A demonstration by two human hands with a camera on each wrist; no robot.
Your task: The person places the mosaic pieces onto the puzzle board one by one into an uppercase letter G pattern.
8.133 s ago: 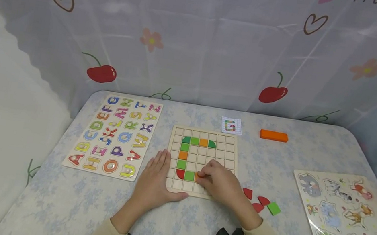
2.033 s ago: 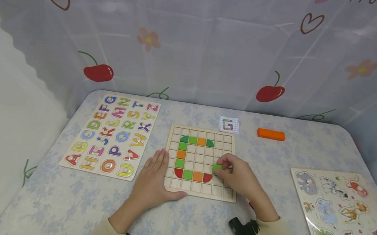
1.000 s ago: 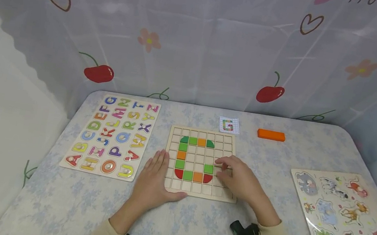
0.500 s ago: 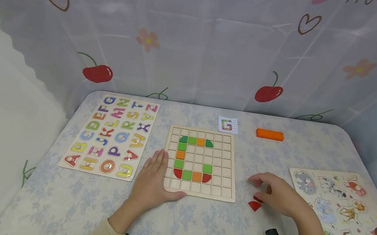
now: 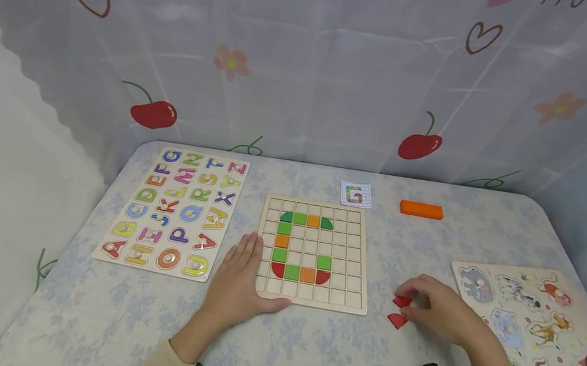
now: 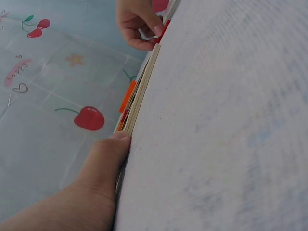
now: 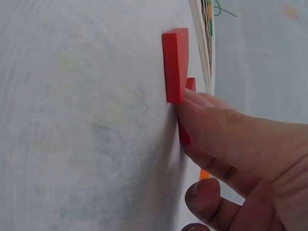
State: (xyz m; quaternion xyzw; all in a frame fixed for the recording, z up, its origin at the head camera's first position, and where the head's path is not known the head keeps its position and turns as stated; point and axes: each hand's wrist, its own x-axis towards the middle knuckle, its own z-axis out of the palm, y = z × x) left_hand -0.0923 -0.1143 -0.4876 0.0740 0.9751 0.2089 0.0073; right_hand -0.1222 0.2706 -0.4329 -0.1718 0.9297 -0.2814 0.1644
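My left hand (image 5: 238, 276) lies flat along the left edge of a wooden grid board (image 5: 340, 297), straight fingers beside it and thumb (image 6: 103, 156) at its front edge. Green, orange and red tiles on the board form most of a letter outline, with a green square (image 5: 324, 263) above the red corner at its lower right. Right of the board, my right hand (image 5: 436, 309) pinches a red quarter-circle tile (image 5: 402, 301) between thumb and fingers, low over the table. A second red quarter-circle tile (image 5: 396, 320) lies just in front of it, close by the thumb in the right wrist view.
A small pattern card (image 5: 356, 195) with a G on it lies behind the board, and an orange bar (image 5: 422, 210) is to its right. An alphabet puzzle (image 5: 169, 212) sits at left. An animal puzzle (image 5: 529, 319) lies at right, partly under the right forearm.
Orange, red and green tiles were added along the board's lower row and right side. After releasing the green square, my right hand moved right to the red tiles. My left hand stayed put.
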